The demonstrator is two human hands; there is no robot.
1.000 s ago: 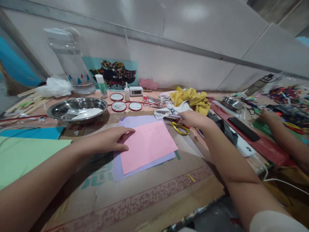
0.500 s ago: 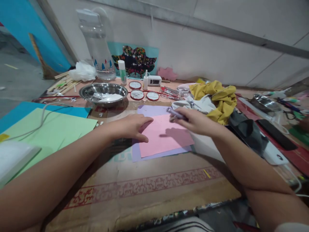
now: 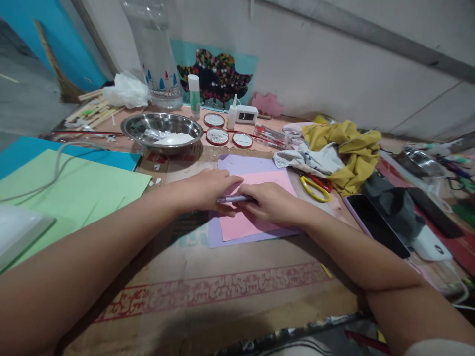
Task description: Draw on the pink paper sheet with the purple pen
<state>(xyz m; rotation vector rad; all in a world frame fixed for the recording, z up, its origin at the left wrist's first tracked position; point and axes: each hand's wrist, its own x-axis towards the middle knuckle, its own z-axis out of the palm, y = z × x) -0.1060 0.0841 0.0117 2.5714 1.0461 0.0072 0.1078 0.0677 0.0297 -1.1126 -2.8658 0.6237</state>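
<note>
A pink sheet of paper (image 3: 237,229) lies on a larger lilac sheet (image 3: 241,162), whose edges stick out around it. My right hand (image 3: 272,205) is closed around a slim purple pen (image 3: 234,199), held almost level over the pink sheet with its end pointing left. At the sheets' left edge rests my left hand (image 3: 206,190), thumb and forefinger spread. The pen's end reaches between them; whether the left fingers touch it I cannot tell. Yellow-handled scissors (image 3: 314,189) lie right of the sheets.
Behind the hands stand a steel bowl (image 3: 163,118), small round dishes (image 3: 217,136), a glue stick (image 3: 194,96) and a water jug (image 3: 159,59). Green paper (image 3: 85,188) lies at left. A yellow cloth (image 3: 356,148) and a phone (image 3: 376,225) are at right.
My right hand has moved left and down with the pen, close to my left hand. The scissors and phone now show more fully. The view has shifted slightly.
</note>
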